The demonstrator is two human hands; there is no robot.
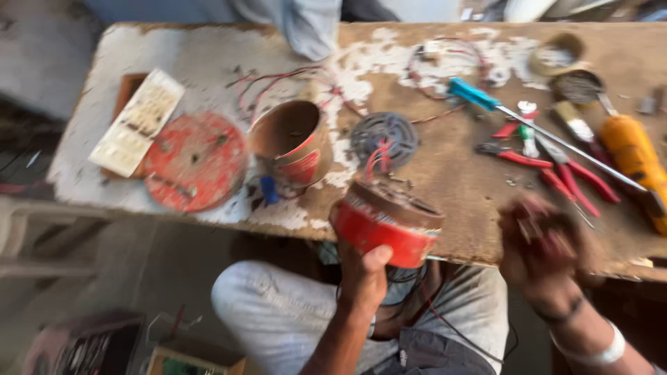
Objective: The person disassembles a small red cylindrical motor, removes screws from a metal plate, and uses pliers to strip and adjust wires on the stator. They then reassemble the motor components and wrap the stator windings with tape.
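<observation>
My left hand [363, 276] grips a round red motor part [385, 223] from below, thumb on its red wall, at the near edge of the workbench [445, 163]. Red wires rise from its top. My right hand [545, 244] is blurred at the bench's near right edge, fingers curled around a small dark reddish piece that I cannot make out. A red cylindrical casing [292, 142] lies tipped on the bench beyond the motor part, and a dark round grille [384, 137] lies beside it.
A red round cover [196, 161] and a cream switch plate [137, 121] lie at the left. Red-handled pliers [564, 173], a blue-handled screwdriver [514, 114], an orange-handled tool [632, 156] and small tins [556, 54] sit at the right. Loose red wires [445, 59] lie at the back.
</observation>
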